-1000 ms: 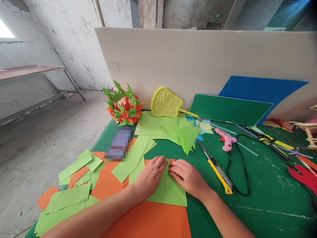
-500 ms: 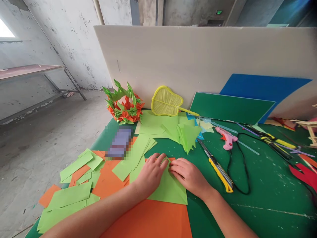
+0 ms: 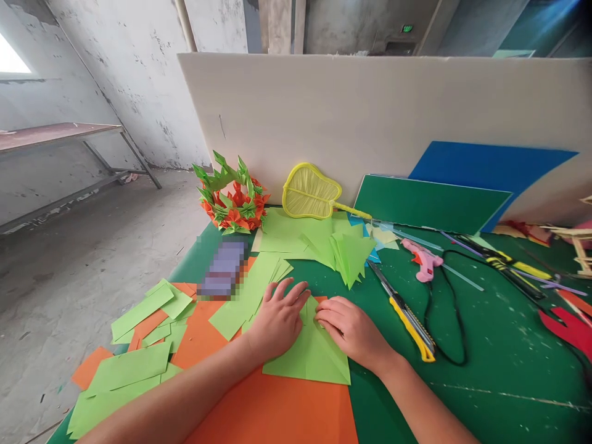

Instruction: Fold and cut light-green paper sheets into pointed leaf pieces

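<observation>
A light green paper piece (image 3: 312, 357), folded to a point at its far end, lies on an orange sheet (image 3: 282, 413) over the green table (image 3: 490, 357). My left hand (image 3: 277, 320) rests flat on the paper's left side with fingers spread. My right hand (image 3: 349, 327) presses the fold near the tip with its fingers bent and close together. A stack of folded green triangles (image 3: 351, 253) lies just beyond my hands.
Cut green and orange strips (image 3: 139, 345) cover the table's left. A paper wreath (image 3: 231, 194) and yellow fan (image 3: 309, 192) stand by the white board. A yellow utility knife (image 3: 407, 314), pink glue gun (image 3: 423, 259) with black cord, and more tools lie right.
My left hand has opened and slid left across the paper, fingers now spread flat. The paper's left side shows more. My right hand has barely moved.
</observation>
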Demonstrator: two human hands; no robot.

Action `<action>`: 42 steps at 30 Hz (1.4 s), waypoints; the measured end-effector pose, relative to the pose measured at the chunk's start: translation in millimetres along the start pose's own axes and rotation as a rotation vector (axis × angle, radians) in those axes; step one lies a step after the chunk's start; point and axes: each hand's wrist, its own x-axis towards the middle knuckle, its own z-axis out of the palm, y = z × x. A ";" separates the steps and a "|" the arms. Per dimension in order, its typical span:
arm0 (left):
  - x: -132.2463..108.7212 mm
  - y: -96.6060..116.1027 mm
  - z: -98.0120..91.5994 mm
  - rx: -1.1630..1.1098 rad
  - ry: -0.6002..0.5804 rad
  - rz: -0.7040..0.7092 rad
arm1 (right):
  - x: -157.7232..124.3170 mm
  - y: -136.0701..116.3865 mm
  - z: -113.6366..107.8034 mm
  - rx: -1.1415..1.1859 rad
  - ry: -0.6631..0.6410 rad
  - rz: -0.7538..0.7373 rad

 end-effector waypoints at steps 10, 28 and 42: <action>1.8 2.1 -1.1 0.024 0.025 -0.026 | -0.6 1.2 1.7 0.013 -0.024 0.017; -1.4 -8.4 4.6 -0.317 0.133 0.079 | -1.9 1.9 -1.8 -0.024 -0.043 0.057; 1.2 -18.7 -1.0 -0.536 0.072 0.025 | -2.2 5.0 -2.7 0.021 -0.054 0.067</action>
